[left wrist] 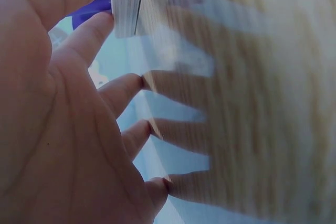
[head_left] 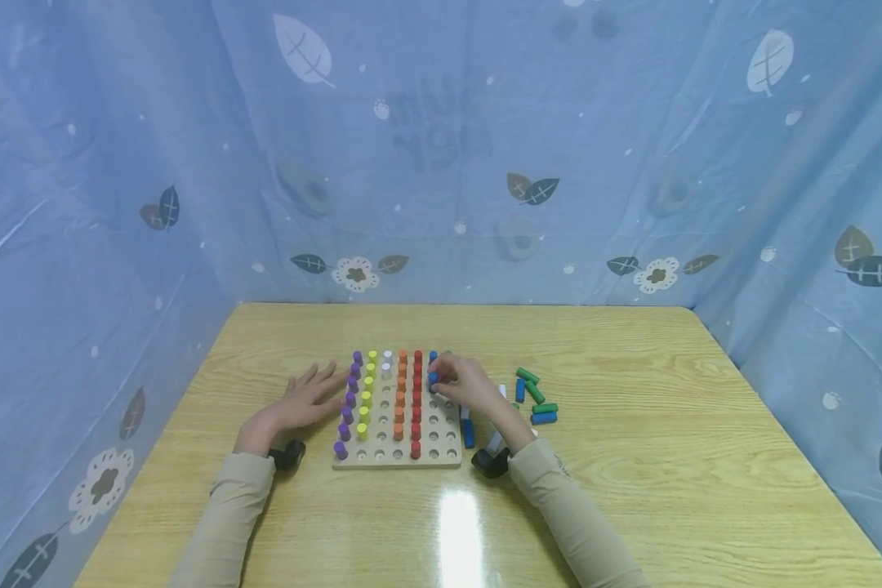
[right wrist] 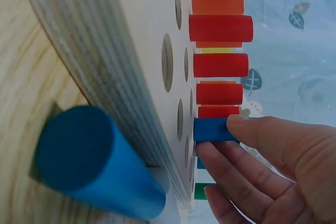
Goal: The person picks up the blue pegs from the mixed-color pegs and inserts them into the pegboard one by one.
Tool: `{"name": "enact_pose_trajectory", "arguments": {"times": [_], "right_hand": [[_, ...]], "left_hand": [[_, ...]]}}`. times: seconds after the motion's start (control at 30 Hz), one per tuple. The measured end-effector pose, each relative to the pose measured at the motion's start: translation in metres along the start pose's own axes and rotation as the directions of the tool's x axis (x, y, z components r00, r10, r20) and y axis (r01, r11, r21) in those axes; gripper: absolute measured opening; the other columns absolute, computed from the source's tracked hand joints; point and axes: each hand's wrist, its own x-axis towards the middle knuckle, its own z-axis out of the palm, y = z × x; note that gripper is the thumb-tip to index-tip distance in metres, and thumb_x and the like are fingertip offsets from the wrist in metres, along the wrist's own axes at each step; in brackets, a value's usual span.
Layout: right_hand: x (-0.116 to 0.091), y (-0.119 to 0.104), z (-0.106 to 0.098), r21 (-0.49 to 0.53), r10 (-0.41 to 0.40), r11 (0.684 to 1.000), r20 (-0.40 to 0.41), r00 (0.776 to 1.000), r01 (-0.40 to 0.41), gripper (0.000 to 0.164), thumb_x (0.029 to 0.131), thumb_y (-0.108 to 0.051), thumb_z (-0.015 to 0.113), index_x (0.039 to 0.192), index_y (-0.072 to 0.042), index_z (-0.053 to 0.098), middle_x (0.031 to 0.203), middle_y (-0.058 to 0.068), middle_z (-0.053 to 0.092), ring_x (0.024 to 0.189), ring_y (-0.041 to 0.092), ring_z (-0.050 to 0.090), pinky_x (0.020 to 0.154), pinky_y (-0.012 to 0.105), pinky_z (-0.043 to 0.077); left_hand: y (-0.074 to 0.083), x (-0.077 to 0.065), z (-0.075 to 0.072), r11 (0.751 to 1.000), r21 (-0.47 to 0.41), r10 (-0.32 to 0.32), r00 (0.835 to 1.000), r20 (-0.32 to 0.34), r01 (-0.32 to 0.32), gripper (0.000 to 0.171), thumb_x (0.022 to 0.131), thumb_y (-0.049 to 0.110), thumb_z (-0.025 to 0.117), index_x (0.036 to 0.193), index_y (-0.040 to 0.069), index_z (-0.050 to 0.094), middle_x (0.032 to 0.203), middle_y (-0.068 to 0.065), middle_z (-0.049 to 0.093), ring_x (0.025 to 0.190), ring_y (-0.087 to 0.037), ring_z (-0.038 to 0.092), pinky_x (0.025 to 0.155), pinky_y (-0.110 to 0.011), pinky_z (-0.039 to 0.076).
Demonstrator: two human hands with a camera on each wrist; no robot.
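A wooden pegboard lies on the table, with columns of purple pegs, yellow pegs, orange pegs and red pegs. Two white pegs stand at the back of their column. My right hand pinches a blue peg between thumb and fingers; its end is right at the board's face, beside the red column. Behind it, a green peg stands in the far right column. My left hand is spread at the board's left edge, fingertips on the table and board side.
Loose green pegs and blue pegs lie on the table right of the board. A loose blue peg sits along the board's right edge, with white pegs near my right wrist. A blue patterned curtain surrounds the table.
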Motion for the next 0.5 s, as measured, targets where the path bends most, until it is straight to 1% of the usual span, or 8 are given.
{"name": "enact_pose_trajectory", "arguments": {"times": [0.27, 0.5], "right_hand": [[-0.0005, 0.0005, 0.0006, -0.007, -0.005, 1.000, -0.014, 1.000, 0.004, 0.019, 0.086, -0.007, 0.065, 0.105, -0.007, 0.061, 0.092, 0.005, 0.066, 0.085, 0.018, 0.064, 0.070, 0.024, 0.053], [-0.0006, 0.0017, 0.0016, -0.009, -0.013, 1.000, -0.016, 1.000, 0.012, 0.019, 0.086, -0.007, 0.064, 0.106, -0.007, 0.061, 0.092, 0.005, 0.066, 0.085, 0.017, 0.064, 0.070, 0.024, 0.053]], "left_hand": [[-0.0033, 0.0014, 0.0020, 1.000, 0.011, -0.007, 1.000, 0.000, 0.007, 0.062, 0.095, 0.049, 0.040, 0.147, 0.019, 0.025, 0.154, -0.019, 0.011, 0.139, -0.046, -0.002, 0.104, -0.068, -0.009], [-0.0010, 0.0005, 0.0003, 1.000, -0.002, -0.006, 1.000, 0.006, 0.006, 0.062, 0.095, 0.049, 0.042, 0.147, 0.020, 0.026, 0.154, -0.019, 0.011, 0.139, -0.046, -0.002, 0.104, -0.068, -0.009]]}}
